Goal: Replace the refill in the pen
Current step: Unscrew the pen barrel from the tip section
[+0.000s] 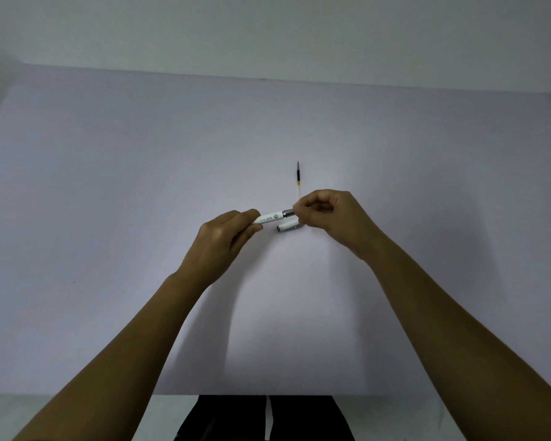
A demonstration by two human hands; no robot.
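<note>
My left hand (pixel 225 238) grips the rear of a white pen barrel (pixel 269 217) with small printed marks, held level just above the table. At the barrel's right end a silver metal section (pixel 288 213) shows, and the fingertips of my right hand (pixel 328 214) pinch it. Directly below, a white pen cap (pixel 287 226) lies on the table, partly hidden by my right fingers. A loose refill (pixel 298 179) with a dark tip and a yellowish tube lies beyond my right hand, pointing away from me.
The pale lilac table (pixel 140 186) stretches wide on all sides, with its far edge against a grey wall. My dark trousers (pixel 261 418) show below the near edge.
</note>
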